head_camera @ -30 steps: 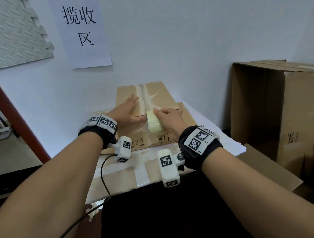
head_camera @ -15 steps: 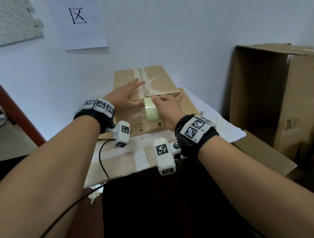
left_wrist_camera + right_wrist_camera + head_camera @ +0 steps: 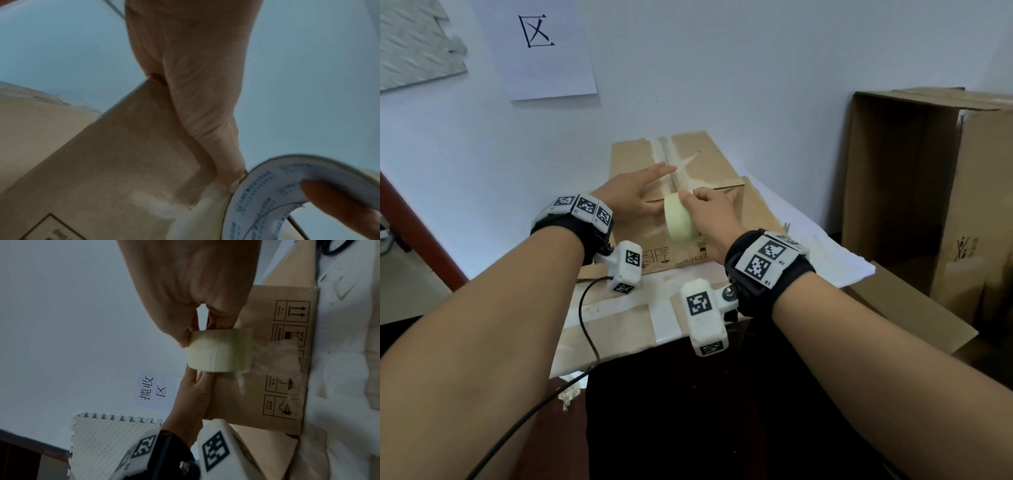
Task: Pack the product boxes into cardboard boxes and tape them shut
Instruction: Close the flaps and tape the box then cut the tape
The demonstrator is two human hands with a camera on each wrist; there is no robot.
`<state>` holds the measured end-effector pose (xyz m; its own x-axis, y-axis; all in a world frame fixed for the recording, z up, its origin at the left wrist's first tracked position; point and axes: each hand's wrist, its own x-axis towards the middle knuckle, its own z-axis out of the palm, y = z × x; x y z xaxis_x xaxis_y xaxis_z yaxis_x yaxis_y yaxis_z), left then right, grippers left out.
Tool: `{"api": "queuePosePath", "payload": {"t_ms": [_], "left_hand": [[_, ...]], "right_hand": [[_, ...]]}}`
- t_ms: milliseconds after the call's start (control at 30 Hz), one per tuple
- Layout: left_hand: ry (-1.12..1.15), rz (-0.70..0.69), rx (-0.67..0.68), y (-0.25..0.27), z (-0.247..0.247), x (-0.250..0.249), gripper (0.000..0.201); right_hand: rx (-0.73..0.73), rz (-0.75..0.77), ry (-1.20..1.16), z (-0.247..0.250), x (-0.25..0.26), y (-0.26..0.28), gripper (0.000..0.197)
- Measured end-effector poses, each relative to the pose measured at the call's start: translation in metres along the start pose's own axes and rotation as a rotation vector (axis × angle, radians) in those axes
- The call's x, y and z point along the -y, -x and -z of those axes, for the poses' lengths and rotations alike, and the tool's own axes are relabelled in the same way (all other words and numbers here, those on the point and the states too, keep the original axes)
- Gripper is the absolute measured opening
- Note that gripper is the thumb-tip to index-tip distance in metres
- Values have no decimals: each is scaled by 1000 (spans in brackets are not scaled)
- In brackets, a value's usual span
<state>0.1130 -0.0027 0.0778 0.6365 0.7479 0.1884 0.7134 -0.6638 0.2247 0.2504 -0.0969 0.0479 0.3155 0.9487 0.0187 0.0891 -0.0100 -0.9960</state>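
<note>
Taping the top seam of the cardboard box

The cardboard box (image 3: pixel 681 192) sits at the table's (image 3: pixel 825 253) middle, flaps down, old tape along its seam. The left hand (image 3: pixel 630 195), at ten o'clock from the roll, lies flat with straight fingers pressing the flap. The right hand (image 3: pixel 714 214) grips the tape roll (image 3: pixel 679 219), a finger hooked through its core, at the box's near top edge. To do this well, I judge: keep the roll low and centred on the seam, draw it toward twelve o'clock under steady tension, and let the flat palm trail behind, smoothing the strip so it does not wrinkle.
</note>
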Motion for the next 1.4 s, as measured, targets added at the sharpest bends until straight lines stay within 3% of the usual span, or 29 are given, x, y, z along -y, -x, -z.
{"api": "queuePosePath", "payload": {"t_ms": [333,633,800,1233,1400], "left_hand": [[-13,30,22,-1,1,1,69],[-48,20,72,-2,2,0,63],[-56,13,95,-5,1,4,58],[-94,53,160,-9,4,7,57],[-67,60,157,-8,4,5,57]], "right_hand": [[-9,-97,-178,-5,-10,3,37],[-10,-145,-258,-2,-10,6,31],[67,-164,-317,10,-8,13,30],[111,-195,-195,16,-8,12,21],[116,-161,-76,14,-8,11,35]]}}
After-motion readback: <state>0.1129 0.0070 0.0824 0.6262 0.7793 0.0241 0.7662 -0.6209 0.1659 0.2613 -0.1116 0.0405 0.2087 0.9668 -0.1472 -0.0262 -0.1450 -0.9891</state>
